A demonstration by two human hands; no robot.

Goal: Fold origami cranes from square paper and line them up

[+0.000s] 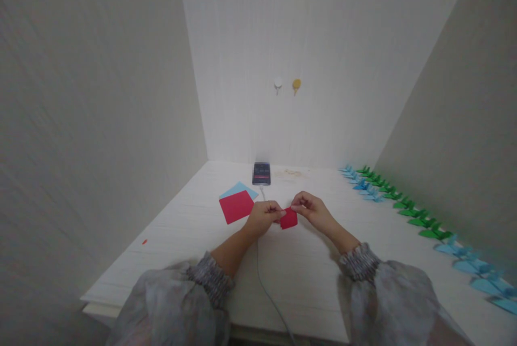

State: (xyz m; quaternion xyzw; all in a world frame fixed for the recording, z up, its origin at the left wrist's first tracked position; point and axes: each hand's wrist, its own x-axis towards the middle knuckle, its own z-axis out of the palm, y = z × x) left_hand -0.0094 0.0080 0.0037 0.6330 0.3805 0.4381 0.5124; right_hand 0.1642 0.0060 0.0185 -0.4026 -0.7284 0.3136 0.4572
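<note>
Head view: the fingertips of the left hand (262, 218) pinch the left edge of a small red paper (289, 219), while the right hand (311, 209) has thumb and forefinger closed at its upper right corner. The paper lies between the two hands, directly at the fingertips of both, so neither is clearly nearer; it looks almost square, with no evident long axis. Just beyond the left wrist, a larger red sheet (236, 207) overlaps a blue sheet (239, 188) on the white table (181, 227). Farther back stands a phone (262, 174) with a cable (258, 265) running toward the wearer. Well apart, at right, green paper birds (420, 221) and blue paper birds (480, 266) form rows.
</note>
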